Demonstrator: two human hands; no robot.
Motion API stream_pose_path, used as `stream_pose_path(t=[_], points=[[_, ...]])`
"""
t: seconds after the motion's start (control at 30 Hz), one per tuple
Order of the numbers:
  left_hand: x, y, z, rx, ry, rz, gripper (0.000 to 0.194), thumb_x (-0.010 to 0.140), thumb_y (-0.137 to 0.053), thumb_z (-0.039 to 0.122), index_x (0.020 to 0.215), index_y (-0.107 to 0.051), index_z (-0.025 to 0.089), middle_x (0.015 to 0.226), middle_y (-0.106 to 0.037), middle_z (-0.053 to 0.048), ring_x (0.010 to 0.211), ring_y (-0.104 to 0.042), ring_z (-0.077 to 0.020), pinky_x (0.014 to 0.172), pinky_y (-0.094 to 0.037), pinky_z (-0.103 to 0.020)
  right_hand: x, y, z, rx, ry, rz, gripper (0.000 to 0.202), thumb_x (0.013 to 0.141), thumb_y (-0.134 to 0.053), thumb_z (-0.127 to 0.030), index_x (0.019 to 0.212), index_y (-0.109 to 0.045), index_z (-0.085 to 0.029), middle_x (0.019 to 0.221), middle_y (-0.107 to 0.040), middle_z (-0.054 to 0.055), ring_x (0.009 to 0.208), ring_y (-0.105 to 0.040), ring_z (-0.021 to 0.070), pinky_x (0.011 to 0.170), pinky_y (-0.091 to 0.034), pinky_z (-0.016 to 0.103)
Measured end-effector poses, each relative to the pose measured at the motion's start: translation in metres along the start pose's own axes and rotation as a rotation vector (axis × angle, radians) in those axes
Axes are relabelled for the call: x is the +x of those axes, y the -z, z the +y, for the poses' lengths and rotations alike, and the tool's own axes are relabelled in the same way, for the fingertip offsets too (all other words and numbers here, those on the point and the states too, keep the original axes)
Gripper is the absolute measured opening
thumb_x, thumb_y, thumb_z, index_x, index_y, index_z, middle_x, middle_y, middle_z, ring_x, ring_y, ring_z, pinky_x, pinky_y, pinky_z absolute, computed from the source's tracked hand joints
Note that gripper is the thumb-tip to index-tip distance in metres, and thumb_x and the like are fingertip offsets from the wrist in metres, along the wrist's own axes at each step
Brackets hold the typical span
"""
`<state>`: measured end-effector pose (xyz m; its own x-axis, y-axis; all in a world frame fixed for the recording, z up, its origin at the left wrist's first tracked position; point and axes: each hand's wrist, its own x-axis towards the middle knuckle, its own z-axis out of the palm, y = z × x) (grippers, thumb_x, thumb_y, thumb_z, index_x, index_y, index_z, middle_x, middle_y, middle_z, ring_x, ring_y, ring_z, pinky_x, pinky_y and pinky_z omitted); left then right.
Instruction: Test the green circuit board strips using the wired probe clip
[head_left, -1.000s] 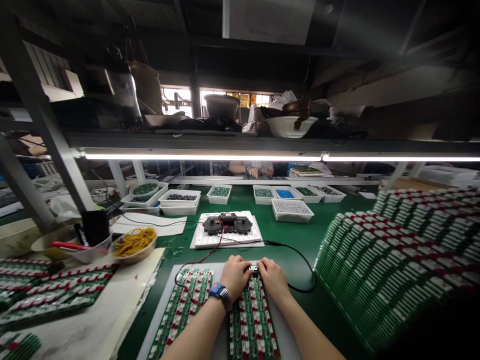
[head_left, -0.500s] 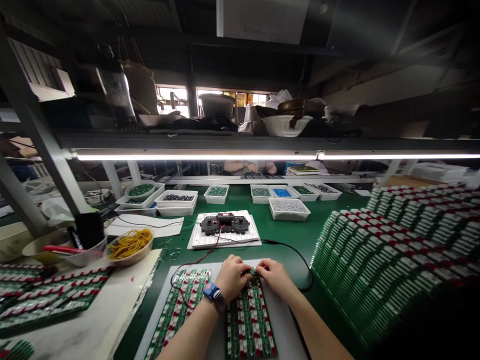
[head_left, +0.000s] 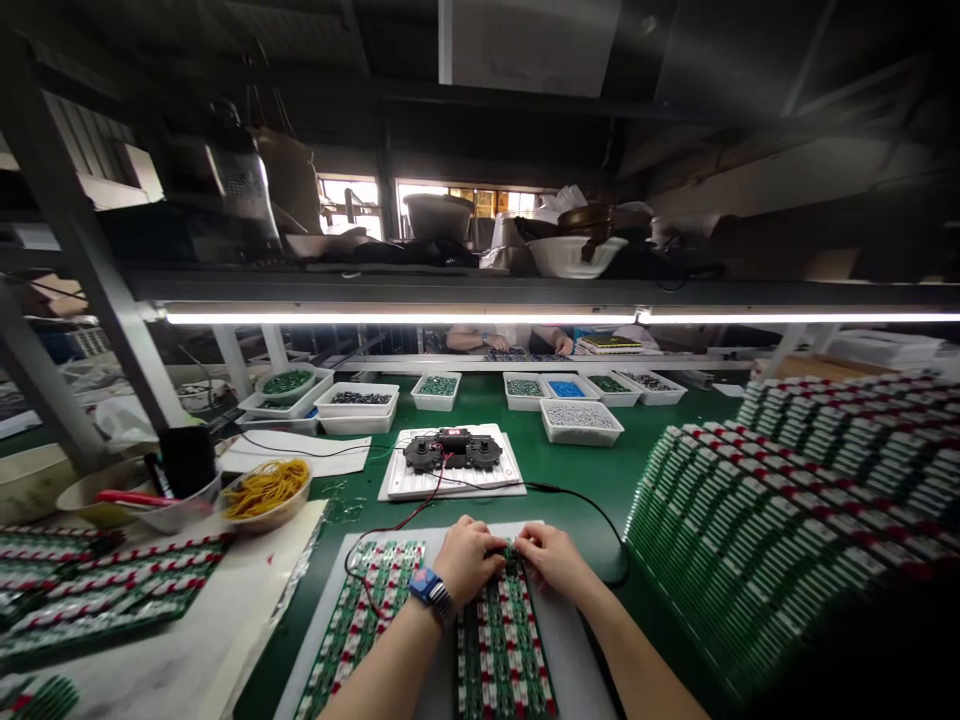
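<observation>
Boards (head_left: 112, 600) at far left, a tall board stack (head_left: 720, 530) at far right, and our left hand (head_left: 471, 562) and right hand (head_left: 553, 562) between them.
The boards lie on a pale sheet (head_left: 217, 640); beyond them we have a bowl (head_left: 262, 524) of yellow rubber bands (head_left: 266, 487). Next, our left panel (head_left: 352, 640) lies on a white mat (head_left: 566, 640). Our left hand, blue strap (head_left: 429, 590) at its wrist, curls its fingers over the far end of the second panel (head_left: 504, 650), which lies on the same mat. Behind, a black unit (head_left: 453, 452) sits on a white tray (head_left: 401, 482) on the green table (head_left: 637, 440). Our right hand bends its fingers inward at that same far end, its fingertips near the left hand's; we cannot tell whether either pinches a part. Farther back and rightward stands a white tub (head_left: 585, 437) of pale pieces.
</observation>
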<state>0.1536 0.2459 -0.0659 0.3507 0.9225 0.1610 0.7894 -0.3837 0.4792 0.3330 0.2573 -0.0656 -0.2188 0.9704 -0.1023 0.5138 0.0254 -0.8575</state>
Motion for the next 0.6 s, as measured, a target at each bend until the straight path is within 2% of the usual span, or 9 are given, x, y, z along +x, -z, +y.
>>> stream_pose_path(t=[0.27,0.43,0.6], points=[[0.0,0.002,0.006,0.074,0.048,-0.022,0.02,0.084,-0.062,0.034,0.1,-0.074,0.032,0.092,-0.068,-0.003,0.096,-0.052,-0.0241,0.087,-0.04,-0.035,0.002,-0.004,0.003,-0.108,0.052,0.043,0.017,0.085,-0.047,-0.015,0.07,-0.053,-0.02,0.047,-0.049,-0.008,0.037,-0.049,0.0103,0.039,-0.034,0.017],[0.001,0.003,0.008,0.077,0.062,-0.04,0.022,0.084,-0.06,0.033,0.099,-0.074,0.029,0.092,-0.069,-0.004,0.096,-0.052,-0.0243,0.087,-0.041,-0.034,0.001,-0.005,-0.001,-0.184,0.062,0.08,0.019,0.084,-0.048,-0.012,0.067,-0.053,-0.02,0.051,-0.05,-0.007,0.041,-0.049,0.0104,0.044,-0.033,0.019],[0.002,0.004,0.01,0.076,0.075,-0.055,0.023,0.082,-0.059,0.032,0.099,-0.075,0.028,0.092,-0.069,-0.005,0.096,-0.053,-0.0248,0.087,-0.041,-0.033,0.001,-0.008,-0.002,-0.253,0.09,0.14,0.019,0.086,-0.053,-0.019,0.067,-0.054,-0.019,0.063,-0.06,-0.002,0.061,-0.056,0.0145,0.056,-0.034,0.021]])
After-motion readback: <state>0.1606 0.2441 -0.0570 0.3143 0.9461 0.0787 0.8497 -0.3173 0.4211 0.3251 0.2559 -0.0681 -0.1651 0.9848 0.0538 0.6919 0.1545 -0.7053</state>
